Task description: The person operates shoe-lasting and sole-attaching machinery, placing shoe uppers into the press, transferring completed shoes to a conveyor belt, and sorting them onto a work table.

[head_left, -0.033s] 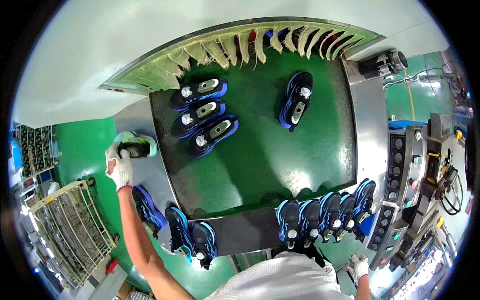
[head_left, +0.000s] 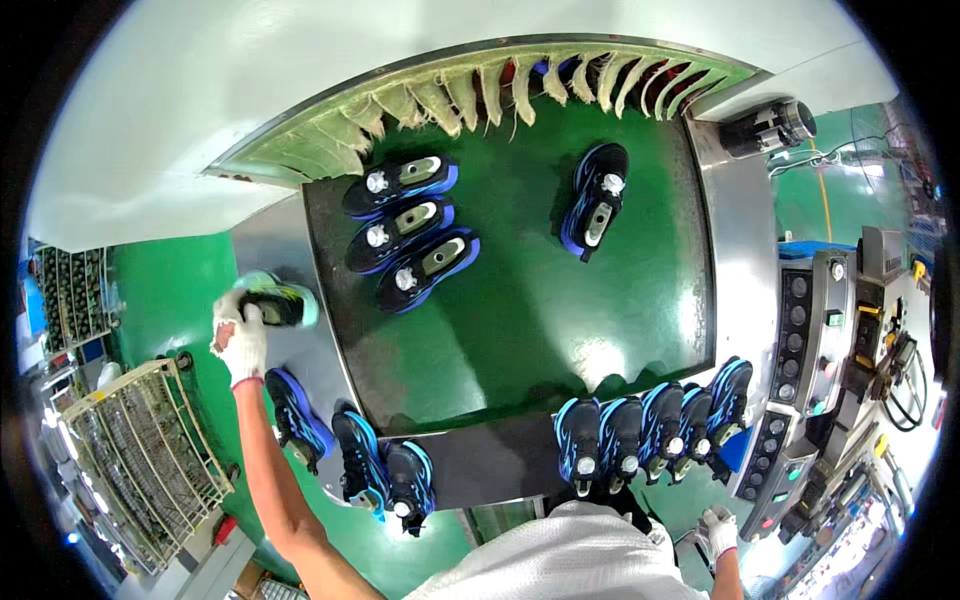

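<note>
My left hand, in a white glove, grips a dark shoe with a pale green and white sole over the left metal edge of the conveyor. Its fingers wrap the near end of that shoe. Close to my left forearm, a black and blue shoe rests on the metal edge. Two more black and blue shoes stand on the front ledge to its right. My right hand, also gloved, hangs low at the right beside my body. Its fingers look loosely apart, with nothing clearly in them.
On the green conveyor belt lie three shoes at left and a single shoe at right. Several shoes line the front ledge. Fabric strips hang at the machine opening. A control panel and wire rack flank the sides.
The pale-soled shoe in my left hand has shifted slightly right and toward me. The view has moved a touch. The other shoes and my right hand stay where they were.
</note>
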Demonstrator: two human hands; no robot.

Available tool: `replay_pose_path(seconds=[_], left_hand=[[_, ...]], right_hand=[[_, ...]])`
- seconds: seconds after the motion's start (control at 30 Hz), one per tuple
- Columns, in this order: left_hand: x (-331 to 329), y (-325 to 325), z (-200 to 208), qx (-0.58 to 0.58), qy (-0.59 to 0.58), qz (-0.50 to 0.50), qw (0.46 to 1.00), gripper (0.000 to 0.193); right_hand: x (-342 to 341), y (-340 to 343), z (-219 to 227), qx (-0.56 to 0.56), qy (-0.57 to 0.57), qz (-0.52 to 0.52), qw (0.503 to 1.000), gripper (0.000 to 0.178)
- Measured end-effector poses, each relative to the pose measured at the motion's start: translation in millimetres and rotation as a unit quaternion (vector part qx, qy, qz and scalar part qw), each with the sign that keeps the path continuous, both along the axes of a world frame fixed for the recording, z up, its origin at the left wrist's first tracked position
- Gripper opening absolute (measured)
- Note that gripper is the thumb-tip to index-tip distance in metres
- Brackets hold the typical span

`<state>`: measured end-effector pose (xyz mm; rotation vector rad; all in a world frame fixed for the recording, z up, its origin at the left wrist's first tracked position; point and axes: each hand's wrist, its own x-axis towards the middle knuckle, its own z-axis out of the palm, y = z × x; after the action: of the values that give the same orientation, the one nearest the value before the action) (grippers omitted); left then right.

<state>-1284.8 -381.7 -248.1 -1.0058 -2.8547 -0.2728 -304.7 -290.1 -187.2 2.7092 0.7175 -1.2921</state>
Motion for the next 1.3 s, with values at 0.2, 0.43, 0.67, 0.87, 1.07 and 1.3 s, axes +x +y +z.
replay_pose_path(seconds=[0.2, 0.43, 0.67, 0.87, 1.07, 1.3], left_hand=[[51, -45, -18, -0.153, -0.044, -0.024, 0.987, 0.033], [228, 161, -40, 0.128, -0.157, -0.038, 0.979, 0.064], [254, 155, -60, 0.187, -0.128, -0.017, 0.974, 0.028], [430, 189, 63, 0.166, -0.209, -0.353, 0.897, 0.015], [676, 245, 164, 0.136, -0.257, -0.729, 0.62, 0.021], [939, 254, 251, 0.156, -0.269, -0.885, 0.346, 0.036]], right_hand=[[-4, 8, -31, -0.025, 0.036, 0.047, 0.998, 0.026], [-43, 21, -25, 0.047, 0.11, 0.126, 0.985, 0.048], [-55, -3, 1, 0.17, 0.14, 0.16, 0.962, 0.055], [-106, 34, 76, 0.254, 0.253, 0.153, 0.921, 0.066], [-100, 92, 101, 0.449, 0.124, 0.358, 0.81, 0.075], [89, 60, 88, 0.637, 0.071, 0.108, 0.76, 0.054]])
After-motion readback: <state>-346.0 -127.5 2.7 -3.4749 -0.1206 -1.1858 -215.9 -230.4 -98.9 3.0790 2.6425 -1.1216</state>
